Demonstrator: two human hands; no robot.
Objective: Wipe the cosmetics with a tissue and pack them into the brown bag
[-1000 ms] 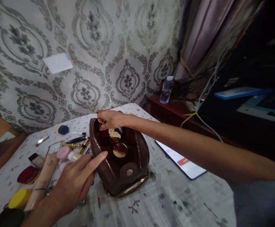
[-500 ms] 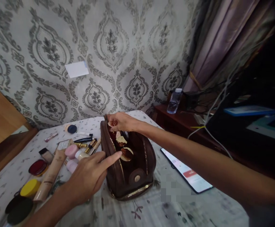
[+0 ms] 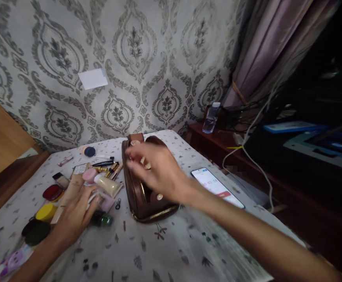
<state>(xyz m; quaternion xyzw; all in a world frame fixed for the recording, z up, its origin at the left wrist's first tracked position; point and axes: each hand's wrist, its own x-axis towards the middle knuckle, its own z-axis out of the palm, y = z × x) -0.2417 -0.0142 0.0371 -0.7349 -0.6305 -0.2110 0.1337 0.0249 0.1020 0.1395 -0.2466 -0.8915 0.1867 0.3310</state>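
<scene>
The brown leather makeup bag (image 3: 154,215) stands unzipped on the patterned cloth, a few small gold and light pieces showing inside. Above its opening, my right hand (image 3: 156,168) is blurred, with its fingers apart and nothing visible in them; it hides much of the inside. To the left, my left hand (image 3: 75,209) reaches into a spread of cosmetics, fingers curled around something pale that I cannot make out. Close by its fingertips are a cream-coloured tube (image 3: 109,185), a pink-lidded jar (image 3: 90,176) and a small green bottle (image 3: 104,219). A beige tube (image 3: 72,187) is partly under that hand.
A yellow-lidded jar (image 3: 46,212), a dark red jar (image 3: 52,192) and dark round compacts (image 3: 37,234) lie at the left. Right of the bag is a phone (image 3: 214,186). Beyond it, a water bottle (image 3: 210,118) stands on a dark red cabinet near a white cable (image 3: 254,166).
My left hand has left the bag's edge and gone left into the cosmetics. My right hand has moved back toward me over the bag's opening. The view has shifted slightly.
</scene>
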